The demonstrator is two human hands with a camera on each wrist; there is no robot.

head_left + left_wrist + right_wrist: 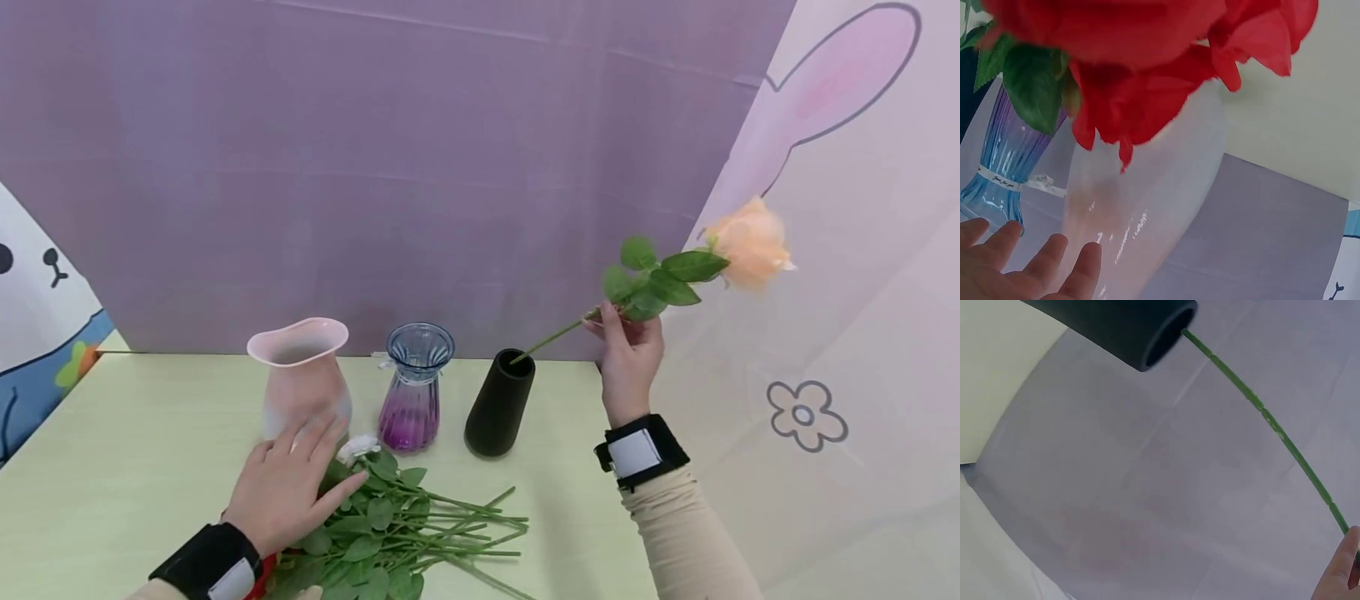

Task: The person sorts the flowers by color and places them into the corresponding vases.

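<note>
My right hand (632,358) pinches the green stem of a peach rose (750,246) just below its leaves. The stem's lower end is inside the mouth of the black vase (501,408); the right wrist view shows the stem (1294,450) running into the opening. My left hand (288,479) has its fingers spread, over the pile of leafy flower stems (375,533) and in front of the pink vase (303,392). A red flower (1141,94) hangs close to the camera in the left wrist view, partly covering the pale vase. Whether the left hand touches the pile is unclear.
Between the pink and black vases stands a blue-and-purple glass vase (412,392). A white flower (358,448) lies at the pile's top. A purple backdrop (375,183) rises behind the pale table (150,467), with a patterned white sheet (862,317) at right.
</note>
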